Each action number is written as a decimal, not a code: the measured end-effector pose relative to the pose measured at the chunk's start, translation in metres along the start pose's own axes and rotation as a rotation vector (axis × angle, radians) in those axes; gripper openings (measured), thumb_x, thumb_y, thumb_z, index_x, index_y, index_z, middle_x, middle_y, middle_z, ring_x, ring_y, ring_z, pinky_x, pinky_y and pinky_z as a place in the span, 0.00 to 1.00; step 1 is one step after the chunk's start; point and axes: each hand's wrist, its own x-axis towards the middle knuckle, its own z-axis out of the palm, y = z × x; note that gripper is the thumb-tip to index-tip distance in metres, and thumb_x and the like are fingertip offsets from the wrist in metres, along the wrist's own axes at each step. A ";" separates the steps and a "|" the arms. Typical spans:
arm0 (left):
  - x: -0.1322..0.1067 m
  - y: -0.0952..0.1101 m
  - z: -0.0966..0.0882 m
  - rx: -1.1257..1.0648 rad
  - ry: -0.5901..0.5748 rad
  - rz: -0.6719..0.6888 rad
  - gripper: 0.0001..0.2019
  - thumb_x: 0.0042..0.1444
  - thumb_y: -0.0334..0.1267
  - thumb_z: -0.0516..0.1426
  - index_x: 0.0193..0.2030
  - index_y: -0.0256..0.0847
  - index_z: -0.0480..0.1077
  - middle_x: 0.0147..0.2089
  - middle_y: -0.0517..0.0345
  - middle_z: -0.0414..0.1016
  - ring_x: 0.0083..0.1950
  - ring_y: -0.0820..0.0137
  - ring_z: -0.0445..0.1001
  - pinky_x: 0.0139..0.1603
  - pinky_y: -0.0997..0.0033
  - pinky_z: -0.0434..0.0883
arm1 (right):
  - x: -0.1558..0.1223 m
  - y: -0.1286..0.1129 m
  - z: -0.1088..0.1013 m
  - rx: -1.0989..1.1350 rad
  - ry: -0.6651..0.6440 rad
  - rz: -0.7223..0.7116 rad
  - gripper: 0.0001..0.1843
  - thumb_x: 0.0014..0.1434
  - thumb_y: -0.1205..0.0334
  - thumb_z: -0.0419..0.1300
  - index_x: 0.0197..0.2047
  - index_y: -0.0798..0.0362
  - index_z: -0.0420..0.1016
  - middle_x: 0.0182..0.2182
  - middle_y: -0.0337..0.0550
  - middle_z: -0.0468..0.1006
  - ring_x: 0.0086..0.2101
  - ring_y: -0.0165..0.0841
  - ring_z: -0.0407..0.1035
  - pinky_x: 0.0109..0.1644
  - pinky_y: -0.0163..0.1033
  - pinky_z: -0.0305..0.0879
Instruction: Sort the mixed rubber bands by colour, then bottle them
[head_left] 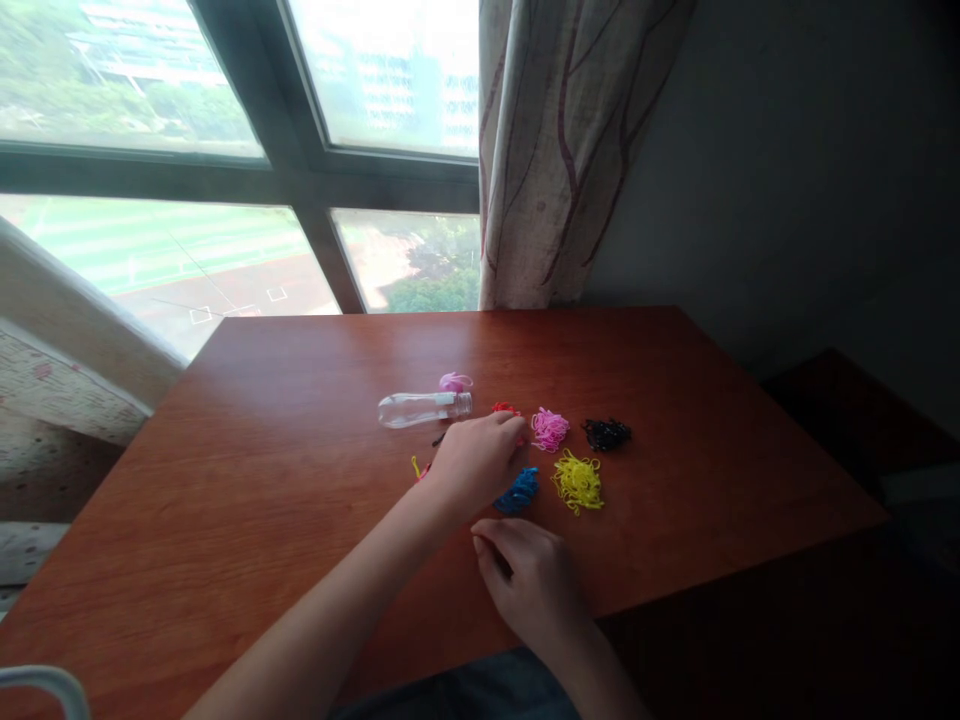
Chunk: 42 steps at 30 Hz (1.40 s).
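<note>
Small heaps of thin elastic bands lie on the wooden table (300, 480): red (505, 408), pink (550, 429), black (607, 433), yellow (577, 482) and blue (519, 491). My left hand (480, 457) reaches across, fingers curled down at the red heap, partly covering it. What it pinches is hidden. My right hand (529, 575) rests near the table's front edge just below the blue heap, fingers curled loosely. A clear plastic bottle (421, 408) lies on its side left of the heaps, with a pink cap (454, 382) behind its neck.
A few stray bands (418, 468) lie left of my left hand. A window (225, 150) and a patterned curtain (562, 150) stand behind the table. A dark wall is at right. A pale curved object (45, 685) shows at the bottom left corner.
</note>
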 end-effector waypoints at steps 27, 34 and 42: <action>-0.013 -0.021 -0.020 0.075 -0.009 0.008 0.09 0.63 0.37 0.52 0.38 0.42 0.74 0.36 0.55 0.77 0.33 0.68 0.75 0.29 0.73 0.63 | 0.000 -0.001 -0.001 -0.016 -0.015 0.001 0.11 0.67 0.66 0.52 0.40 0.50 0.76 0.32 0.41 0.80 0.33 0.33 0.74 0.39 0.34 0.62; -0.081 -0.050 -0.016 -0.004 0.071 -0.102 0.09 0.62 0.36 0.52 0.41 0.44 0.75 0.36 0.59 0.78 0.28 0.73 0.73 0.29 0.75 0.63 | -0.001 -0.003 -0.001 -0.032 -0.035 0.004 0.11 0.67 0.67 0.51 0.40 0.49 0.75 0.32 0.41 0.79 0.33 0.34 0.74 0.39 0.35 0.62; -0.131 -0.058 0.004 -0.141 0.121 -0.201 0.09 0.63 0.36 0.51 0.41 0.45 0.74 0.36 0.59 0.79 0.32 0.71 0.77 0.34 0.76 0.69 | 0.003 -0.004 0.003 -0.117 -0.020 0.019 0.10 0.65 0.68 0.54 0.42 0.48 0.75 0.32 0.40 0.80 0.33 0.34 0.75 0.38 0.34 0.62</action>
